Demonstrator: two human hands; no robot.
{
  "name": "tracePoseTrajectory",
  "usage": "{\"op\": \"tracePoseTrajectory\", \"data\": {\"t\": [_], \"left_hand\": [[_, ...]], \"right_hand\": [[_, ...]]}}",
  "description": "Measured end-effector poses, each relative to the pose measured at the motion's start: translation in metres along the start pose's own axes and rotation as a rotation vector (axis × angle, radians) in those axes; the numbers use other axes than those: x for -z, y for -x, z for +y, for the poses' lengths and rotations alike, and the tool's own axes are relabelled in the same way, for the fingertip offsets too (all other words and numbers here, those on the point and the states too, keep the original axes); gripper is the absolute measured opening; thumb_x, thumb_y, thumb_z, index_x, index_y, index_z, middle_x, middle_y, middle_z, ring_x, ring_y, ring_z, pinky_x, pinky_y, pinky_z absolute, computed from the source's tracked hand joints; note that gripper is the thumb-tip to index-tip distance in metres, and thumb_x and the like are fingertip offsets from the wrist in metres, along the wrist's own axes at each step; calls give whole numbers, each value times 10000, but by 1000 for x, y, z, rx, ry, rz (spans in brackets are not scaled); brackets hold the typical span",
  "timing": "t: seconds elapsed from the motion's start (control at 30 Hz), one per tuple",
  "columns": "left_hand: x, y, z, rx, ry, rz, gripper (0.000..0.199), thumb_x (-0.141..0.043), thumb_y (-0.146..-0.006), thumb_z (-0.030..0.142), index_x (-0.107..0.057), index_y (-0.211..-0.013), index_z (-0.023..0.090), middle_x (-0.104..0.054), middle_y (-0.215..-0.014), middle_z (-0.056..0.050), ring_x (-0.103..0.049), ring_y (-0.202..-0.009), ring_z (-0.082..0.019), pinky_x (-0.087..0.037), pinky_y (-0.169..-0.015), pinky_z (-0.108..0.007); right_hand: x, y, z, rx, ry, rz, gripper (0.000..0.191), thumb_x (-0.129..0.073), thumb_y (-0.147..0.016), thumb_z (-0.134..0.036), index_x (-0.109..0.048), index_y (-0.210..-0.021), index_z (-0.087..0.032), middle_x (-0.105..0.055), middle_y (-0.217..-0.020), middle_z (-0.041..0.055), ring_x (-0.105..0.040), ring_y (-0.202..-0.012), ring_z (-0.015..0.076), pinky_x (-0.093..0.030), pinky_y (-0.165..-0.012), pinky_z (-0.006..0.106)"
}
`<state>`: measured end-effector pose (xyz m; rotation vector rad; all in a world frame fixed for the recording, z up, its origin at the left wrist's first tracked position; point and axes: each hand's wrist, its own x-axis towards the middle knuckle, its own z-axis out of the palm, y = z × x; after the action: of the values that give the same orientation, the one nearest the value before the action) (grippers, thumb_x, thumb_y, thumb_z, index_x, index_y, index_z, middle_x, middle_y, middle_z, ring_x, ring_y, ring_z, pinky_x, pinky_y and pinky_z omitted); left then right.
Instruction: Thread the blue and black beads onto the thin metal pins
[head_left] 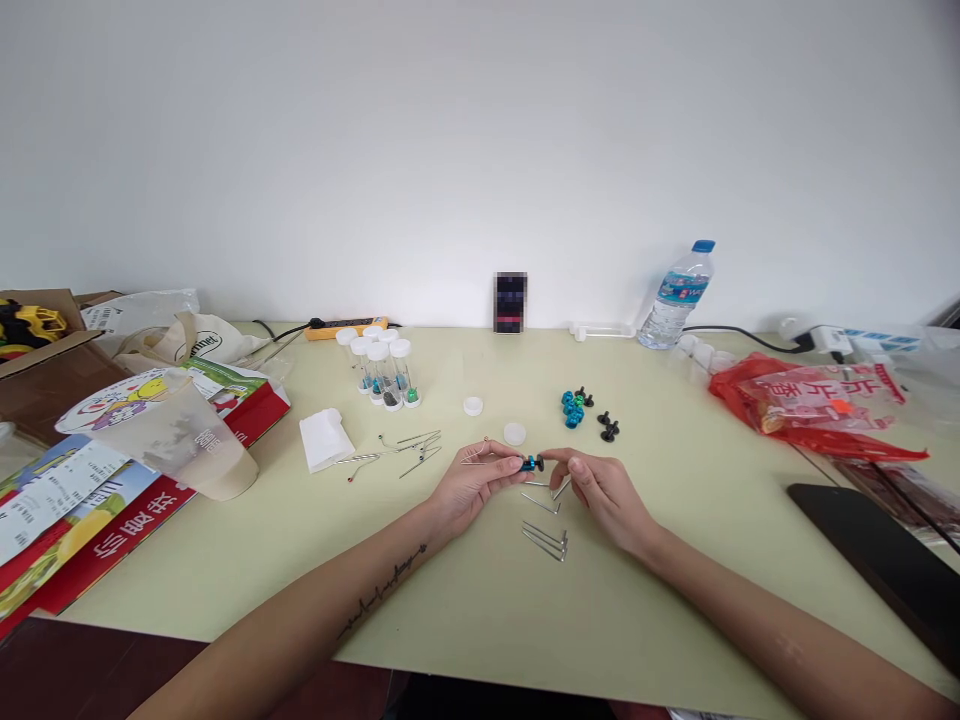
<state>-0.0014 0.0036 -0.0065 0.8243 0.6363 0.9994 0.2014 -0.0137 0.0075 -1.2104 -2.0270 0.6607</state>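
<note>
My left hand (469,485) pinches a small blue metal fitting (529,464) between thumb and fingers. A black screw (540,463) with a flat round head sticks out of its right end. At that head is the index fingertip of my right hand (604,490), its other fingers curled; how firmly it grips is hard to see. A thin metal rod (561,489) shows just under the right fingers; whether they hold it I cannot tell. Several L-shaped metal pins (546,538) lie below. More blue and green fittings (573,410) and loose black screws (610,432) lie beyond my right hand.
Clear capped tubes (382,370) stand at the back left, near thin metal rods (409,455) and a white packet (326,440). White caps (514,433) lie ahead. A drink cup (180,430) is left; a water bottle (679,295), red bag (810,400) and black phone-like slab (877,560) are right.
</note>
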Motion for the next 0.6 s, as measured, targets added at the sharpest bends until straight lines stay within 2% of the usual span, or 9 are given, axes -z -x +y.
{"op": "tracePoseTrajectory", "data": {"t": [0.1,0.27,0.4,0.53,0.6], "left_hand": [[0,0,0,0,-4,3,237,-748,-650,205,-625,-822,100,-676,-906,-91,-662,-848,-215,-448,-923,-370],[1,0,-1,20,-8,7,241,-752,-647,204,-628,-827,103,-678,-887,-83,-664,-840,-213,-444,-929,-378],[1,-1,-2,17,-4,4,232,-746,-655,199,-625,-828,103,-679,-890,-81,-664,-844,-217,-451,-921,-373],[1,-1,-2,6,-8,-7,220,-741,-660,190,-627,-825,98,-681,-878,-80,-662,-842,-209,-453,-919,-362],[1,-1,-2,4,-9,-6,222,-739,-662,192,-627,-828,97,-682,-890,-86,-662,-846,-210,-452,-920,-363]], "right_hand": [[0,0,1,22,-2,-3,492,-211,-954,-477,-579,-1132,-203,-661,-756,14,-514,-522,118,-415,-554,236],[-2,0,3,-12,0,-9,528,-200,-960,-456,-658,-975,-194,-654,-727,21,-541,-545,129,-414,-568,241],[-2,0,4,4,-33,-16,458,-214,-962,-440,-559,-1163,-214,-655,-786,14,-549,-577,133,-416,-576,242],[-3,0,3,2,-16,-35,484,-210,-966,-429,-638,-1024,-210,-649,-759,16,-572,-626,141,-418,-605,245],[-4,0,3,-11,-18,-15,474,-205,-967,-429,-611,-1081,-212,-650,-760,15,-580,-645,145,-421,-617,249]]}}
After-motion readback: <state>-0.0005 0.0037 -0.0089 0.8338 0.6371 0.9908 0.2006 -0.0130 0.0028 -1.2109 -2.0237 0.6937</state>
